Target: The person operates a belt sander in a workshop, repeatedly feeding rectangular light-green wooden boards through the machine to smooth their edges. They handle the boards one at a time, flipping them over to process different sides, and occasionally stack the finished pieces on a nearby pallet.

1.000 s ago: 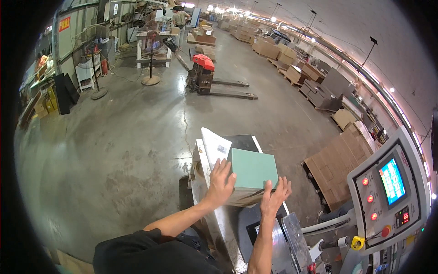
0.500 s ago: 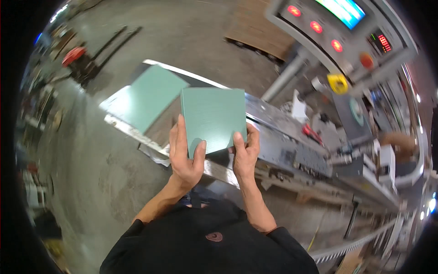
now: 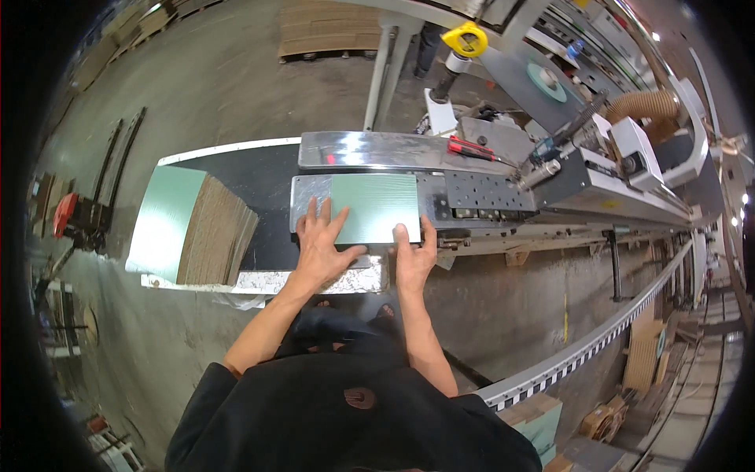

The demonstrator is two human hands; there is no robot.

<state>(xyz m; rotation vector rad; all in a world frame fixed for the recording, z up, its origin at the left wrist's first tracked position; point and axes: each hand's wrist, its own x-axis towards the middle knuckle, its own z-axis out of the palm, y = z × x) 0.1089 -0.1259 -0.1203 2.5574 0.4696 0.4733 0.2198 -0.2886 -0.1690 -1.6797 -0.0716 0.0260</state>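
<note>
A light green rectangular board [image 3: 373, 206] lies flat on the metal bed [image 3: 313, 187] of a machine in front of me. My left hand [image 3: 318, 245] rests at the board's left end, fingers spread, fingertips over the bed and the board's edge. At the near right corner, my right hand [image 3: 415, 258] has its thumb on top and its fingers along the right edge, gripping the board. To the left, a leaning stack of boards [image 3: 212, 236] shows brown edges and a green top face. The board's underside is hidden.
A polished metal rail [image 3: 370, 149] runs behind the board. A red utility knife [image 3: 472, 148] lies on it. Rightward sit a perforated plate [image 3: 484, 191] and the machine head [image 3: 602, 177]. A yellow tape holder [image 3: 464, 39] stands behind; a red pallet jack [image 3: 71, 216] is far left.
The board, held up in both hands before, is now down on the metal bed. My left hand has opened and spread at its left end. The view has turned toward the right.
</note>
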